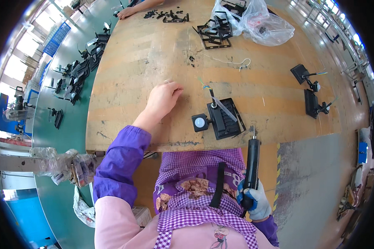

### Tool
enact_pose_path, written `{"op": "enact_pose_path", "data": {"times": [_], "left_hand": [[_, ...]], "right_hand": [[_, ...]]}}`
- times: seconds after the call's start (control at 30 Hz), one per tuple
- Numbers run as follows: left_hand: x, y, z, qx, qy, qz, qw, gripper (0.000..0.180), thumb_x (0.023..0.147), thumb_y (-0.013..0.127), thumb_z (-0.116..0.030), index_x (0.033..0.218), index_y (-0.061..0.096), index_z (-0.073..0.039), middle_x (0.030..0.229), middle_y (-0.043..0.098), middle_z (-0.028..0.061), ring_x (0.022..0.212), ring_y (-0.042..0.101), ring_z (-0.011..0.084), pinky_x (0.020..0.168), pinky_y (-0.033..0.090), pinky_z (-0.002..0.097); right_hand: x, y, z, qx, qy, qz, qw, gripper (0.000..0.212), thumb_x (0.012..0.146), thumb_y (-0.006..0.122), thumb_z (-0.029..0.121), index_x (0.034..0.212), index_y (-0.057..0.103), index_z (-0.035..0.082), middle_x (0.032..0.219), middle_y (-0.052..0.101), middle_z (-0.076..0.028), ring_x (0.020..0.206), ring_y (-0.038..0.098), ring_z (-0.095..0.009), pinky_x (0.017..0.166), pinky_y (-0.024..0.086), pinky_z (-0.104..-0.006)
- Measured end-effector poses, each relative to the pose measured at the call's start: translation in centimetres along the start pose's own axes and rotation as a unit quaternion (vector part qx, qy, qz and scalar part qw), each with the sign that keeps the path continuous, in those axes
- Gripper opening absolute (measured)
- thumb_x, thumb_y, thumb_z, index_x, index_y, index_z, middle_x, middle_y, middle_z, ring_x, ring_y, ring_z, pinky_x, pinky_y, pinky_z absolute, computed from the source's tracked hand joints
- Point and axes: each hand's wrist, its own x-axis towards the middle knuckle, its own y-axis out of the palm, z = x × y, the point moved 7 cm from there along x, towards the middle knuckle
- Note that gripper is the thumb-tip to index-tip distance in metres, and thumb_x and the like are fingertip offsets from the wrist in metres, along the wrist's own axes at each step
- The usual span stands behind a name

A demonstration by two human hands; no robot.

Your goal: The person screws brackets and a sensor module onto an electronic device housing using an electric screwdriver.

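My right hand [257, 201], in a white and blue glove, grips a black electric screwdriver [252, 166] at my right side, bit pointing up toward the table edge. My bare left hand [164, 98] rests on the wooden table with its fingers curled; whatever they may hold is hidden. Between the hands, near the front edge, lies a black floodlight [225, 122], finned back up, with a bracket along its side. A motion sensor [200, 123] with a pale dome is joined to it. Coloured wires [206, 87] stick out at its far end.
Two more floodlights [312, 103] lie at the table's right. Black brackets [215, 32] and a clear plastic bag [268, 27] sit at the back. Small black parts [153, 14] lie near another person's arm [139, 7]. Several floodlights cover the green surface [77, 74] leftward.
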Motion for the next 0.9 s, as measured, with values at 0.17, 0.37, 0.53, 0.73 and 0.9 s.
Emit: {"op": "enact_pose_path", "data": {"times": [0.17,0.37,0.53,0.73,0.9], "left_hand": [[5.4,1.2,-1.7,0.074,0.1,-0.048,0.991,0.012,0.086,0.058,-0.01,0.094,0.066,-0.005,0.093,0.063,0.016,0.09,0.062,0.0357,0.075,0.051,0.0435],[10.5,5.5,2.5,0.103,0.114,-0.021,0.988,0.009,0.083,0.061,-0.009,0.091,0.064,-0.004,0.094,0.062,0.0179,0.091,0.061,0.0374,0.078,0.051,0.0437],[10.1,4.1,3.6,0.053,0.079,-0.075,0.993,0.013,0.084,0.065,-0.012,0.094,0.063,-0.003,0.092,0.067,0.016,0.084,0.066,0.0331,0.074,0.052,0.0392],[3.9,-1.0,1.3,-0.474,-0.065,-0.052,0.876,0.011,0.093,0.06,-0.004,0.103,0.06,0.001,0.093,0.068,0.0119,0.081,0.066,0.0181,0.073,0.054,0.0289],[-5.3,-0.3,-5.1,-0.62,-0.127,0.036,0.773,0.015,0.089,0.064,-0.005,0.103,0.064,0.001,0.088,0.068,0.0121,0.069,0.064,0.0155,0.061,0.052,0.0267]], "right_hand": [[0.2,-0.1,-0.3,-0.021,0.021,-0.003,1.0,0.068,0.07,0.068,0.01,0.131,0.042,-0.001,0.084,0.057,-0.011,0.066,0.06,-0.021,0.06,0.051,-0.0303],[0.1,0.0,-0.6,0.026,0.035,0.041,0.998,0.067,0.071,0.068,0.01,0.132,0.041,-0.002,0.085,0.057,-0.011,0.067,0.06,-0.02,0.06,0.05,-0.0301],[0.3,-0.2,-0.7,0.0,0.037,0.058,0.998,0.067,0.072,0.071,0.012,0.131,0.042,-0.001,0.082,0.058,-0.009,0.066,0.06,-0.019,0.059,0.05,-0.0292],[-0.1,-1.0,-0.1,0.025,0.061,0.078,0.995,0.07,0.068,0.073,0.01,0.131,0.044,0.001,0.082,0.06,-0.009,0.064,0.059,-0.016,0.058,0.05,-0.0274],[-1.4,-1.5,-0.4,-0.088,0.087,0.163,0.979,0.079,0.059,0.077,0.01,0.13,0.044,0.001,0.083,0.061,-0.008,0.067,0.061,-0.014,0.06,0.05,-0.0269]]}}
